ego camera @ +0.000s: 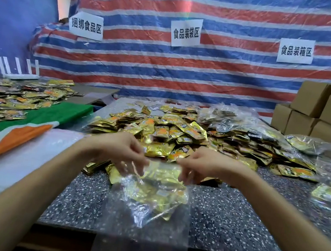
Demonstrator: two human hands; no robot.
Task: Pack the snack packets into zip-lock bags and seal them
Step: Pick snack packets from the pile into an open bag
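Left hand (121, 150) and right hand (204, 164) are bare — both forearms (31, 192) too, as far as visible.

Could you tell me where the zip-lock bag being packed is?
In the head view, the zip-lock bag is central over the speckled table, its top held between left hand and right hand.

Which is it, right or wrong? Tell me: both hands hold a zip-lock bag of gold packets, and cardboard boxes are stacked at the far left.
Wrong on one point: the head view shows the cardboard boxes stacked at the far right, not left. The left hand and right hand do hold the zip-lock bag of gold packets.
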